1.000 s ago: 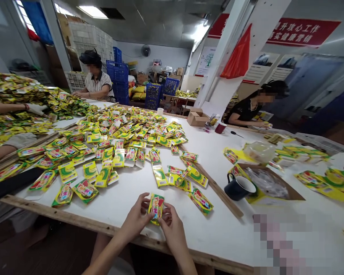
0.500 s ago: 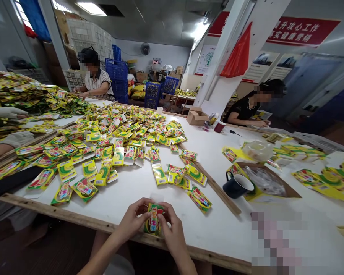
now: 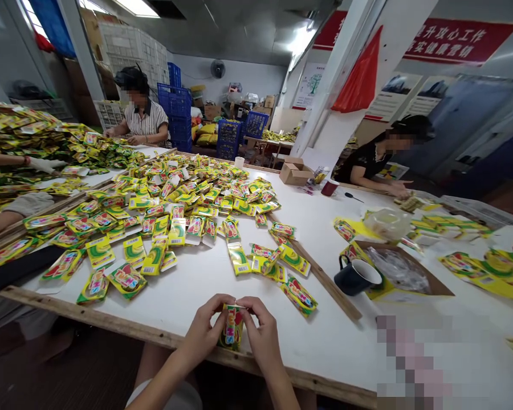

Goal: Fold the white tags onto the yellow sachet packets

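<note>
Between my two hands stands a small yellow-green candy box (image 3: 232, 328), its printed front toward me, at the table's near edge. My left hand (image 3: 206, 326) grips its left side with thumb and fingers. My right hand (image 3: 257, 326) pinches its upper right corner, fingers at the top. The box's top end is partly hidden by my fingers. Ahead and to the left lie several like boxes (image 3: 127, 279), some with white end flaps sticking out. Another box (image 3: 299, 295) rests to the right of my hands.
A wooden strip (image 3: 325, 280) crosses the white table (image 3: 256, 293). Right of it are a dark mug (image 3: 354, 277) and an open carton with clear plastic (image 3: 427, 285). A large heap of packs (image 3: 29, 134) fills the left. Gloved hands (image 3: 32, 203) and other people work nearby.
The white flap that stuck up above the box has been folded down under my fingers. My right hand has moved to the box's top. At left, a co-worker's gloved hand has shifted right.
</note>
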`<state>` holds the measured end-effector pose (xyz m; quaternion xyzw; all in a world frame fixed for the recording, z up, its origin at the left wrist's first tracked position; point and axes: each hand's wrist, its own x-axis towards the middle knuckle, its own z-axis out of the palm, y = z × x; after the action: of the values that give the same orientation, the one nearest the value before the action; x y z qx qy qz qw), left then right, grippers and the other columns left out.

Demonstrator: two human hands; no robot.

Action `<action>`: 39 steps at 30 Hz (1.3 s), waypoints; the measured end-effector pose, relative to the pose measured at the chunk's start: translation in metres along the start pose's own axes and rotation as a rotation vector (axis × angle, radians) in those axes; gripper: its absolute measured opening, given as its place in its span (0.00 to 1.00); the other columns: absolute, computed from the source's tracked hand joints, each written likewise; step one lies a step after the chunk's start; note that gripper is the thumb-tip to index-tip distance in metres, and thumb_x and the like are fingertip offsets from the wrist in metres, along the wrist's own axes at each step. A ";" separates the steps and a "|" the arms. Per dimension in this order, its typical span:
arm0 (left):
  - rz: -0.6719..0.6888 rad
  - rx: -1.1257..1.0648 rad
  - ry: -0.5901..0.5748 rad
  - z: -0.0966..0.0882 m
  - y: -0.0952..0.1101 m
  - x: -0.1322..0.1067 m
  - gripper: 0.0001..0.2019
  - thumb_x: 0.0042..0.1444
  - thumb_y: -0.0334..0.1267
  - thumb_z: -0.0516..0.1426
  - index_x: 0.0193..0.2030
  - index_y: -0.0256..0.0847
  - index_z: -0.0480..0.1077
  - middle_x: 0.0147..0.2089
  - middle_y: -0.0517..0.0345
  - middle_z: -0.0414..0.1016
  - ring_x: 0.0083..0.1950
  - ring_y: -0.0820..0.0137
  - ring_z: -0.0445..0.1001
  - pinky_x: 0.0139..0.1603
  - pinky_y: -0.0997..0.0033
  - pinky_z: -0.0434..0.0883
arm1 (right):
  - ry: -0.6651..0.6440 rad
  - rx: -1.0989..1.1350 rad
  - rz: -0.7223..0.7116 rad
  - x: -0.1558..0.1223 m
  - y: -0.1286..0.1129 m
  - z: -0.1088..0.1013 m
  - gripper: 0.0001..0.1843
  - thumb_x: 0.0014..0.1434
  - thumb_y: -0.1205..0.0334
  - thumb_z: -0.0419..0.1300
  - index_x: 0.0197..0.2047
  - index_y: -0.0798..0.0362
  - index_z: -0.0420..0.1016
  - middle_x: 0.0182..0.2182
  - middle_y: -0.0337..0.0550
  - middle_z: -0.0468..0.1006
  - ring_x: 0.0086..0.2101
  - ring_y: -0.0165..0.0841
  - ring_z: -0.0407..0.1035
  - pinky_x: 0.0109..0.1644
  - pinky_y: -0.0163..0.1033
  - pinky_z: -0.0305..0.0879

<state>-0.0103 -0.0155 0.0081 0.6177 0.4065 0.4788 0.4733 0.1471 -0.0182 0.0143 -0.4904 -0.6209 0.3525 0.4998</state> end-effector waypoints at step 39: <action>-0.137 0.156 -0.073 -0.002 -0.001 -0.002 0.10 0.59 0.42 0.55 0.45 0.44 0.72 0.43 0.53 0.77 0.42 0.64 0.75 0.44 0.67 0.71 | 0.114 -0.524 0.248 -0.002 -0.033 -0.160 0.19 0.54 0.46 0.57 0.43 0.47 0.80 0.43 0.49 0.78 0.43 0.44 0.72 0.43 0.43 0.70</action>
<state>-0.0125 -0.0168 0.0070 0.6405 0.4663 0.3894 0.4699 0.2936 -0.0379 0.0844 -0.6938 -0.5970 0.2104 0.3434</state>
